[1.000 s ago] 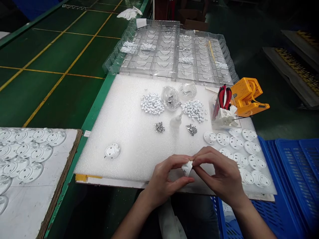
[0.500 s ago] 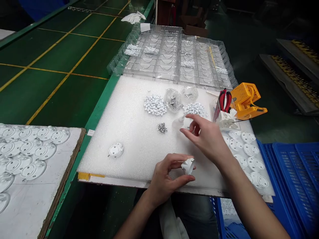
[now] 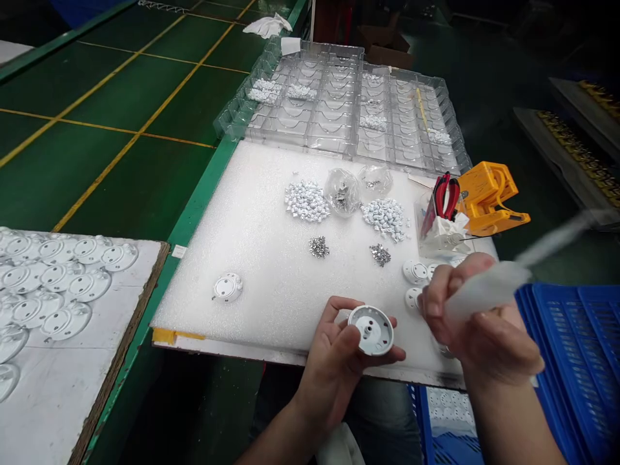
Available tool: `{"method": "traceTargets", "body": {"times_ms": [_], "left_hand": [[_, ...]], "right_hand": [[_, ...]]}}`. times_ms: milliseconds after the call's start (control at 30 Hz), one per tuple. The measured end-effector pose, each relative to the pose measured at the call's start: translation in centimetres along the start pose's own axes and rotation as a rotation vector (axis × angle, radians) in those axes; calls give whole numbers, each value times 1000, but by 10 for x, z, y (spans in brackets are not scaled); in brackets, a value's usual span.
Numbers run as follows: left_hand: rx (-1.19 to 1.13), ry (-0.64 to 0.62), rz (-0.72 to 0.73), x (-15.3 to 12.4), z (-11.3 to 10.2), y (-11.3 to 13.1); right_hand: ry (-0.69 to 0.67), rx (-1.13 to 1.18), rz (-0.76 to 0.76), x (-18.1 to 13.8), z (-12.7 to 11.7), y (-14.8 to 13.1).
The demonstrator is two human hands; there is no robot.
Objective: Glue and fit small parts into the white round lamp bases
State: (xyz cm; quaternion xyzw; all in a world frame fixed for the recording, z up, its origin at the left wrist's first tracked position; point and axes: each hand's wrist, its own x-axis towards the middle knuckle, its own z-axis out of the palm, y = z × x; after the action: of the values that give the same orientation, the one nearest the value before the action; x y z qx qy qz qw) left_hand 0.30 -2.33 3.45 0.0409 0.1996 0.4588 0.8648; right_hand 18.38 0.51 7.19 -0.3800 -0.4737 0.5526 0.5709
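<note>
- While I watch from the head camera, I see the left hand [image 3: 332, 371] holding a round white plastic cover [image 3: 372, 330] above the near edge of the foam sheet [image 3: 242, 310].
- The grip of this left hand is narrow: the cover sits on the palm and fingers, the thumb lies on its rim, and its hollow side with small holes faces up.
- The right hand [image 3: 477, 323] is to the right and pinches a translucent squeeze bottle [image 3: 484, 289] between thumb and fingers. The bottle is blurred, and its long thin nozzle points right and far.
- Under the right hand, more white covers [image 3: 415, 272] lie at the right of the foam sheet, partly hidden.
- One single white cover [image 3: 227, 287] lies on the left part of the foam.
- In the middle of the foam I see two piles of small white pieces [image 3: 307, 201], two little heaps of silver metal parts [image 3: 319, 247], and two clear plastic bags [image 3: 342, 192].
- Beyond the foam, at the far side, is a clear compartment tray [image 3: 310, 97].
- Red-handled pliers [image 3: 446, 197] and a yellow tool [image 3: 489, 200] are at far right.
- A blue plastic crate [image 3: 566, 336] is at right.
</note>
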Motion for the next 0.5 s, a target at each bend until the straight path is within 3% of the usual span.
{"method": "traceTargets", "body": {"times_ms": [100, 167, 267, 500], "left_hand": [[-45, 114, -34, 5, 3, -5], [-35, 167, -21, 8, 3, -7], [-18, 199, 3, 11, 3, -9], [-15, 243, -13, 14, 4, -7]], "right_hand": [[263, 74, 54, 6, 4, 3], [355, 49, 105, 12, 3, 7], [394, -72, 100, 18, -2, 13], [487, -235, -100, 17, 9, 16]]}}
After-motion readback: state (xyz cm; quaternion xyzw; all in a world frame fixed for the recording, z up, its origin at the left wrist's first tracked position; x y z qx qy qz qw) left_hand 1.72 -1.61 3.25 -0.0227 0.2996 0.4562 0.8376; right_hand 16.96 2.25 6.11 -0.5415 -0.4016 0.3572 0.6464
